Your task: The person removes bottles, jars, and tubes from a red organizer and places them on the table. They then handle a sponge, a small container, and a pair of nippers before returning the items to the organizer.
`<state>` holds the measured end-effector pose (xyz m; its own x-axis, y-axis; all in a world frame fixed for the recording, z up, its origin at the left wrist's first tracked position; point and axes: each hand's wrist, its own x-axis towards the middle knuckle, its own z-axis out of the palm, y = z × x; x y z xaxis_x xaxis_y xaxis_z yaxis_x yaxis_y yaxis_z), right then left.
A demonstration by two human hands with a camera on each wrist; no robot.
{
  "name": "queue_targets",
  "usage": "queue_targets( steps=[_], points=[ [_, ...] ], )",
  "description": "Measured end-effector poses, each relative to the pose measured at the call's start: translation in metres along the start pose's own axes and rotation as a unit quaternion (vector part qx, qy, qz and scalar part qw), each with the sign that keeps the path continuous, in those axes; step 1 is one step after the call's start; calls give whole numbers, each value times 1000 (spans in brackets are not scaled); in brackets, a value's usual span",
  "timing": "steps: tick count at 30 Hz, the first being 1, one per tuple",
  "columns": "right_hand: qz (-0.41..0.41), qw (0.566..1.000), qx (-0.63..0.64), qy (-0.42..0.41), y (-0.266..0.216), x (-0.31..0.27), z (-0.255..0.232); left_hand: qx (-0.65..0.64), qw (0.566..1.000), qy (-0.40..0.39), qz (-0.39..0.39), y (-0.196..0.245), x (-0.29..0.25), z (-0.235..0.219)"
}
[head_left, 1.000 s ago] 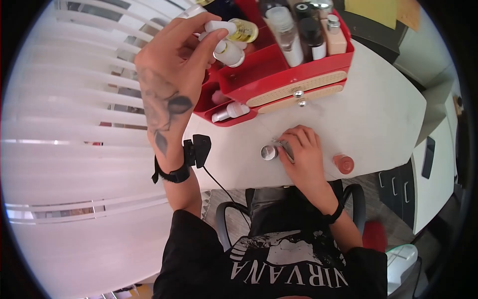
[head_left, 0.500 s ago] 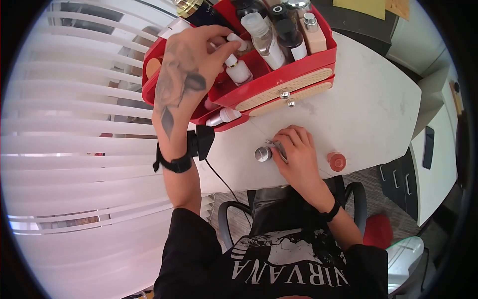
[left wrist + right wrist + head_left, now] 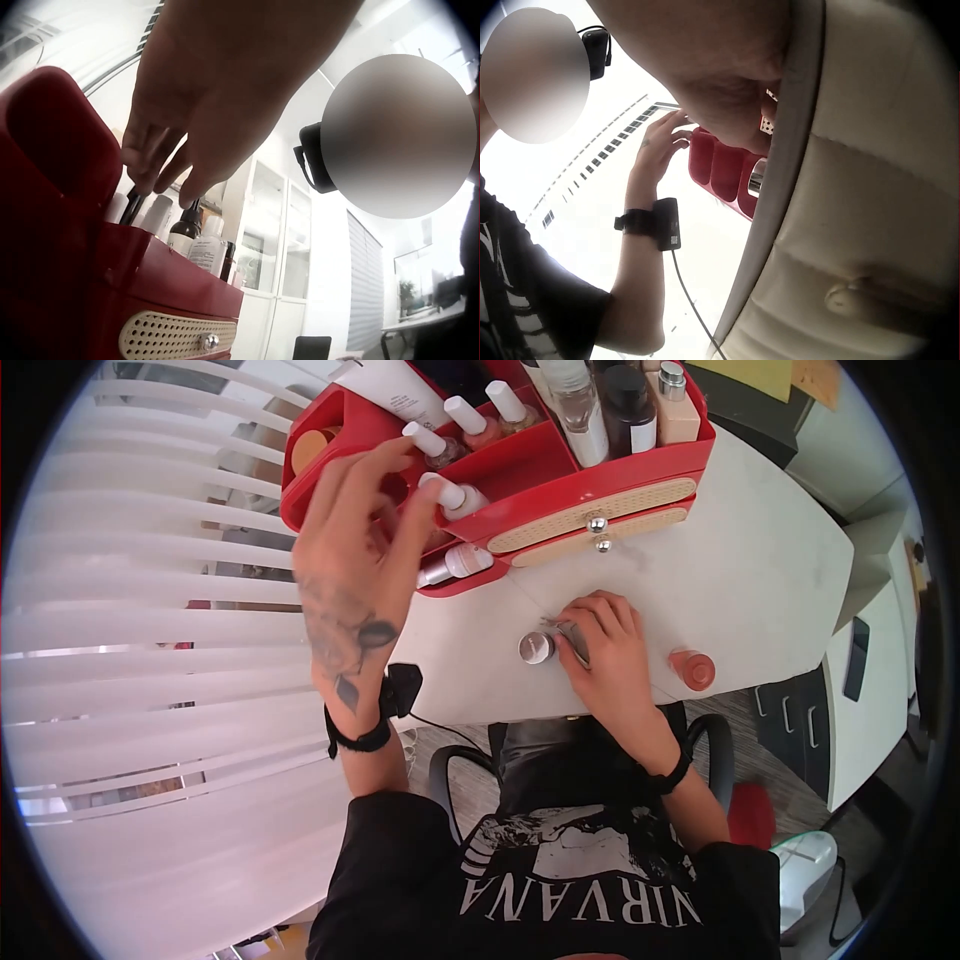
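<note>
In the head view my left hand (image 3: 350, 560) hangs over the red organizer (image 3: 530, 495), fingers spread and slightly blurred. Its thumb is beside a white-capped bottle (image 3: 462, 502) in the front compartment, and its forefinger is near another white-capped bottle (image 3: 440, 452) behind. Nothing shows between the fingers in the left wrist view, where the hand (image 3: 202, 105) is above the caps. My right hand (image 3: 612, 660) rests on the table with bent fingers and thumb around a small grey item (image 3: 573, 635), mostly covered. Just left of it stands a silver-lidded jar (image 3: 536, 648).
A reddish-pink container (image 3: 692, 670) lies on the white table (image 3: 770, 560) to the right. Taller bottles (image 3: 628, 405) fill the organizer's right side, and a white tube (image 3: 395, 392) leans at its back left. White blinds (image 3: 150, 620) hang along the left.
My left hand has let go of the white-capped bottle, which now sits in the front compartment, and has drawn back with its fingers spread. My right hand has stayed by the jar.
</note>
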<state>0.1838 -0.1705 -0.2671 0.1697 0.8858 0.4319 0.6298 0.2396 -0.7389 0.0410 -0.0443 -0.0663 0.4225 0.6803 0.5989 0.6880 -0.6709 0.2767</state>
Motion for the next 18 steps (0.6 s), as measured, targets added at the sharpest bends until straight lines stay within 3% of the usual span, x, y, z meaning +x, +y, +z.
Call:
queue_targets(
  steps=[2,3,5,8,9,12,14,18],
  points=[
    [6,1000,-1,-1,0,1,-2,-32,996,77,-17,-4,-21,-2],
    [11,1000,1,-3,-2,0,-1,-70,989,95,-84,-4,-40,0],
    [17,1000,5,5,-1,0,0,-80,993,29,-83,-16,-87,9],
    [25,1000,12,8,-1,-2,0,-154,958,-176,-164,-3,-134,38],
    [26,1000,14,6,-2,-4,-1,-146,961,-191,-136,-6,-147,48],
    [22,999,-33,-20,-9,-5,-7,-202,946,-201,-156,-20,-178,71],
    [9,997,-66,-32,-10,-10,-5,-199,957,-169,-129,-24,-177,69],
    [2,995,-93,-38,-8,-11,-2,-202,971,-90,-85,-10,-122,22]
  ],
)
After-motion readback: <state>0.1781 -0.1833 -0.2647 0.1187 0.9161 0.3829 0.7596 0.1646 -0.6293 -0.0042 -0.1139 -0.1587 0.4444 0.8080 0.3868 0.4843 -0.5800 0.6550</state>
